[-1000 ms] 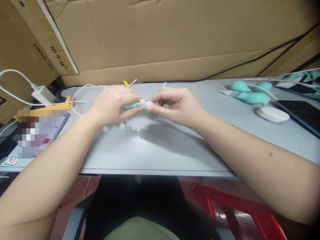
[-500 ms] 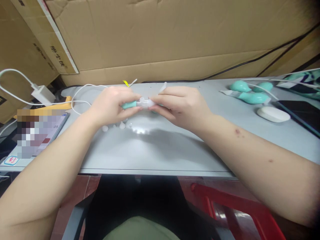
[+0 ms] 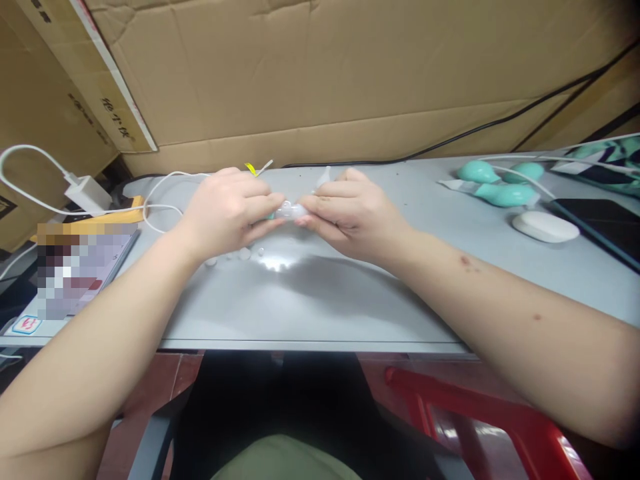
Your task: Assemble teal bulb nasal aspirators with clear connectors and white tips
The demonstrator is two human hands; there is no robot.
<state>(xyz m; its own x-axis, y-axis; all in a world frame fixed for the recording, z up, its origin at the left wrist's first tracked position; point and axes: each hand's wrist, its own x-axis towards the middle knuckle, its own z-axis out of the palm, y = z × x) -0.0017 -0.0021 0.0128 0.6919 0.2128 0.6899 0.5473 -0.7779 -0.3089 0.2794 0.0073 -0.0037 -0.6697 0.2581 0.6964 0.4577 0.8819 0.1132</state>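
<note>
Fingers [image 3: 273, 201] of both hands on one clear plastic piece [image 3: 285, 210]

At far left, a white charger [image 3: 89, 195] with its cable, behind a device [image 3: 103, 270] with a partly pixelated screen, on the grey table [image 3: 300, 313]. Next, left hand [image 3: 223, 210], thumb and forefinger drawn nearly together, pinching the clear plastic piece beside a mostly hidden teal part [image 3: 271, 216]. Near that hand, small whitish bits [image 3: 245, 254] on the table. Between both hands, seemingly raised above the table, the clear plastic piece, lengthwise from side to side. Then right hand [image 3: 355, 210], thumb and forefinger likewise almost closed, gripping its whitish end. Just behind, a translucent tapered piece [image 3: 324, 176]. Well apart at right, rounded teal pieces [image 3: 507, 194], a white oval case [image 3: 545, 227] and a dark flat device [image 3: 600, 230].
</note>
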